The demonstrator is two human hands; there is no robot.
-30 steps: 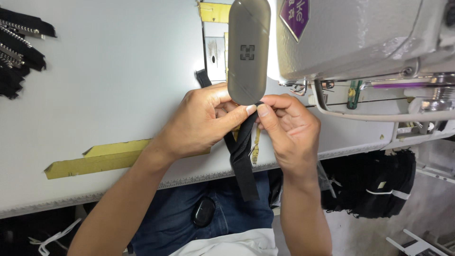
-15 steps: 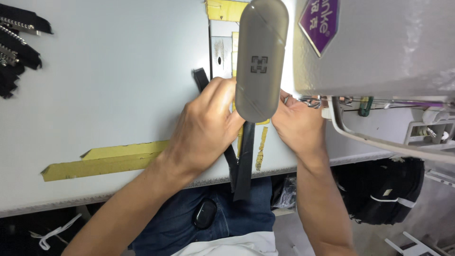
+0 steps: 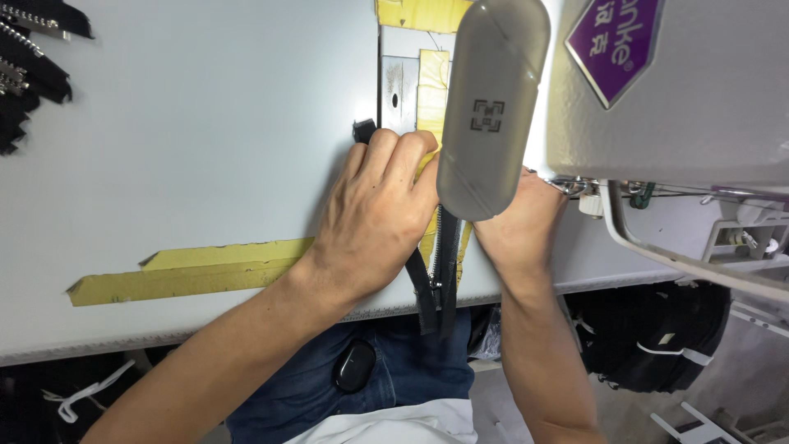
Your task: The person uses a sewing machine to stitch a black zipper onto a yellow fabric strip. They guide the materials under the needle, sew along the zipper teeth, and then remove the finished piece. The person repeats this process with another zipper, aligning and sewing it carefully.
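Observation:
A black zipper strip [image 3: 440,275] runs from the table's front edge up under the sewing machine head [image 3: 682,90]. My left hand [image 3: 374,218] lies flat on the strip, knuckles up, fingers pressing it near the metal needle plate [image 3: 400,90]. On the other side of the strip rests my right hand [image 3: 522,226], whose fingers are hidden behind the machine's grey rounded lamp cover [image 3: 491,107]. The strip's lower end hangs over the table edge toward my lap.
A yellow tape strip [image 3: 189,271] is stuck on the white table [image 3: 189,140] at the left. Several black zipper pieces [image 3: 29,62] lie at the far left corner. Black bags [image 3: 657,345] sit under the table at right.
Both hands moved away from me, from holding the strip up near the table edge to pressing it flat under the machine head. The view shifted closer to the machine.

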